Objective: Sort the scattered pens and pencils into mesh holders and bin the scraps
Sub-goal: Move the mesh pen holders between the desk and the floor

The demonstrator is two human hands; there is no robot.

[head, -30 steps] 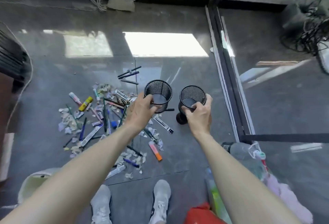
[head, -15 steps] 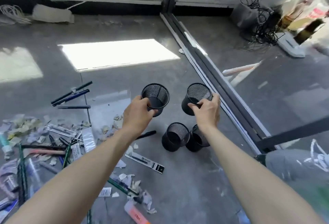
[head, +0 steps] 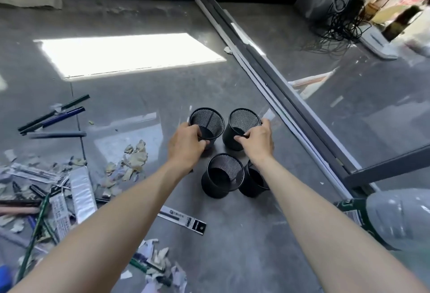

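Fingers (head: 200, 141) of the left hand (head: 185, 145) curl over the near rim of the first mesh holder (head: 207, 119). The right hand (head: 258, 140) pinches the near rim of the second mesh holder (head: 244, 119), just beside the first. I cannot tell whether their bases touch the grey floor (head: 144, 97). Nearer, between the forearms, the third mesh holder (head: 223, 180) and fourth mesh holder (head: 252, 184) stand upright, touching each other. Pens (head: 52, 119) and torn paper scraps (head: 133, 160) lie scattered to the left, and a refill pack (head: 183, 219) lies beside the left forearm.
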